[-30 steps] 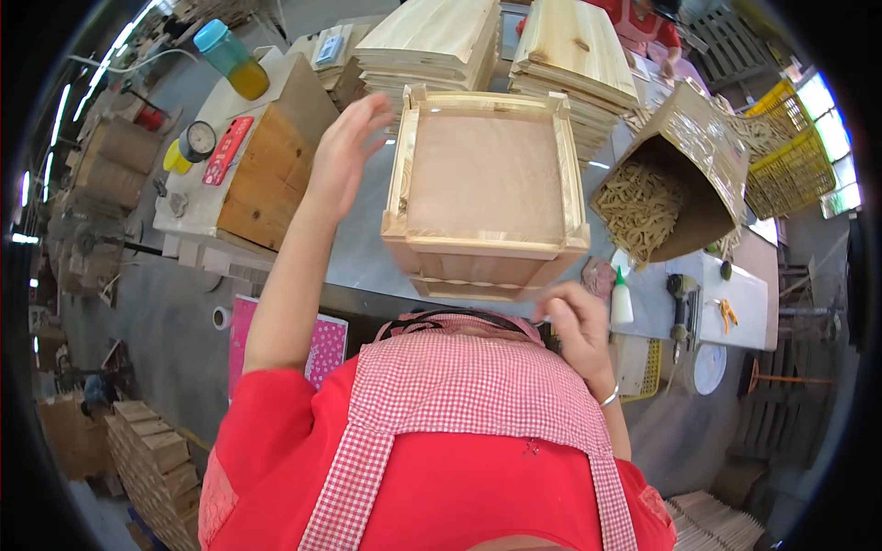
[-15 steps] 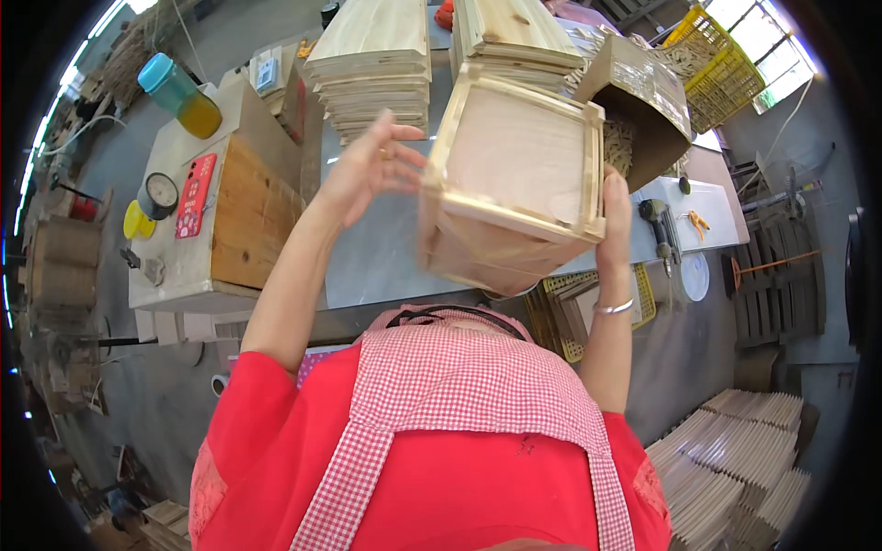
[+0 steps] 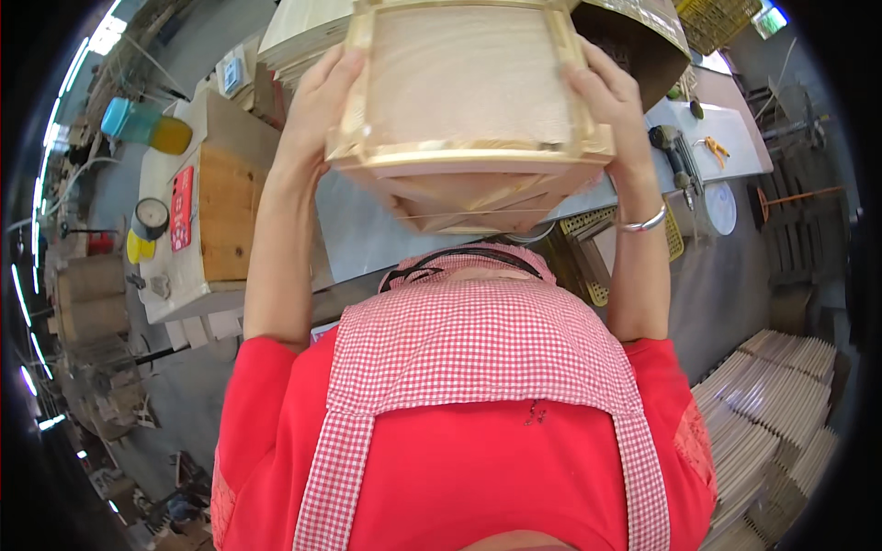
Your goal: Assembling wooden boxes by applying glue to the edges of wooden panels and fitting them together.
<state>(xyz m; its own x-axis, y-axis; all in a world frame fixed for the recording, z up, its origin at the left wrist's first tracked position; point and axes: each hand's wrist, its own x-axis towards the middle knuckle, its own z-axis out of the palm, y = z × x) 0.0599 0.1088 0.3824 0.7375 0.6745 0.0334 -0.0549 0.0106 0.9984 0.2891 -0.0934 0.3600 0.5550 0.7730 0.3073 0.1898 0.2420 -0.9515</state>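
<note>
A pale wooden crate [image 3: 464,78] with a raised frame and crossed slats on its near side is held up over the table, between both hands. My left hand [image 3: 322,101] grips its left edge, the thumb over the frame. On the opposite side my right hand [image 3: 611,106] is closed round the right edge, a bangle at its wrist. The crate covers much of the stacked boards behind it, and most fingertips are hidden beyond its edges.
Thin wooden boards [image 3: 299,41] are stacked at the far left of the grey table [image 3: 354,239]. A black power tool [image 3: 675,156] and orange clamp [image 3: 715,151] lie right. A wooden box [image 3: 239,202] stands left, holding a red phone [image 3: 182,209] and a bottle [image 3: 147,127].
My left hand, which was apart from the crate with fingers spread, now grips its left side. The crate has been turned squarer to me and raised up and left.
</note>
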